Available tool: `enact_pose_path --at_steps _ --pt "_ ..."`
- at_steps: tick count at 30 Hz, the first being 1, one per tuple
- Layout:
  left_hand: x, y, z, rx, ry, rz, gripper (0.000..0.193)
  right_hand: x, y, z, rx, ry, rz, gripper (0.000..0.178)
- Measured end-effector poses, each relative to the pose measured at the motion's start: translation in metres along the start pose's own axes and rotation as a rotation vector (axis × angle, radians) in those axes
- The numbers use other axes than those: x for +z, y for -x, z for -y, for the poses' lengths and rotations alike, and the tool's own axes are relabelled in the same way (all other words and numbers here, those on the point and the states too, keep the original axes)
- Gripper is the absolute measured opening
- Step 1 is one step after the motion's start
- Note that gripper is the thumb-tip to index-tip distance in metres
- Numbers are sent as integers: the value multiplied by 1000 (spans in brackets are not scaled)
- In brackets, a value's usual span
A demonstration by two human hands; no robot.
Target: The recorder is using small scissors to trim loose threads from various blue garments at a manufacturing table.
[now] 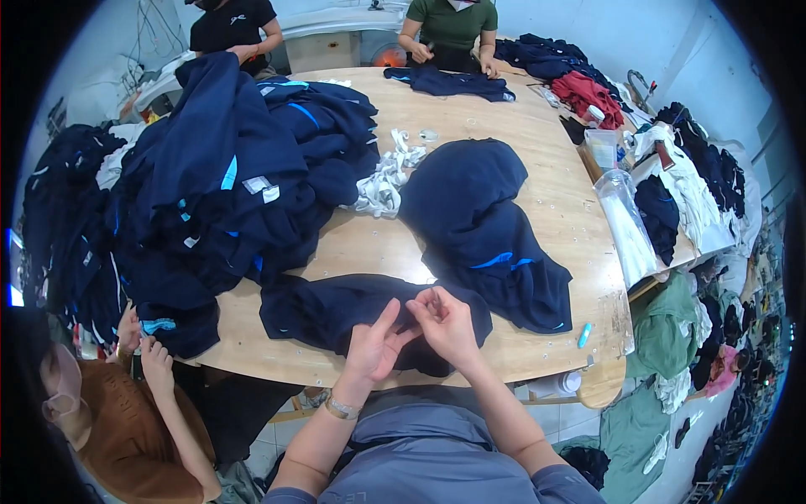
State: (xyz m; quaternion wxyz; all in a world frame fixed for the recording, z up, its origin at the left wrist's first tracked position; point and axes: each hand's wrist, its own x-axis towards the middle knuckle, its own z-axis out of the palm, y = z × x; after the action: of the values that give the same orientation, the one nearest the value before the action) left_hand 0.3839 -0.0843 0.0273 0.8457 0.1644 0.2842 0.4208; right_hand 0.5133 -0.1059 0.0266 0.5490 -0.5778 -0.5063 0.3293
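Observation:
A navy garment [315,307] lies across the table's near edge, under both of my hands. My left hand [378,346] is turned palm up over it, thumb raised and fingers stretched toward the right hand. Close beside it, my right hand [445,323] is pinched, with its fingertips together; whatever sits between them is too small to make out. Just beyond the right hand, another navy garment [495,227] with bright blue trim spreads over the wooden table [579,244].
A tall heap of navy garments [227,168] fills the table's left side. White fabric strips [386,181] lie mid-table. A turquoise tool [584,335] rests near the right edge. A co-worker in brown [143,420] sits at left; two others [453,34] work at the far side.

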Motion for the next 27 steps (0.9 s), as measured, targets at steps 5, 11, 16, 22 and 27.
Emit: enact_pose_path --at_steps 5,11,16,22,27 --pt "-11 -8 2 -18 61 -59 18 -7 19 8 23 -125 178 13" --pt "-7 -13 1 50 119 -36 20 -29 37 42 44 -55 761 14" --pt "-4 -12 1 94 62 -62 19 -35 26 21 38 -62 295 19" --pt "1 -6 1 150 -10 -71 19 -28 10 -4 -311 546 15 25" --pt "-1 -6 4 214 -50 -46 17 -24 7 -5 -412 684 -27 24"
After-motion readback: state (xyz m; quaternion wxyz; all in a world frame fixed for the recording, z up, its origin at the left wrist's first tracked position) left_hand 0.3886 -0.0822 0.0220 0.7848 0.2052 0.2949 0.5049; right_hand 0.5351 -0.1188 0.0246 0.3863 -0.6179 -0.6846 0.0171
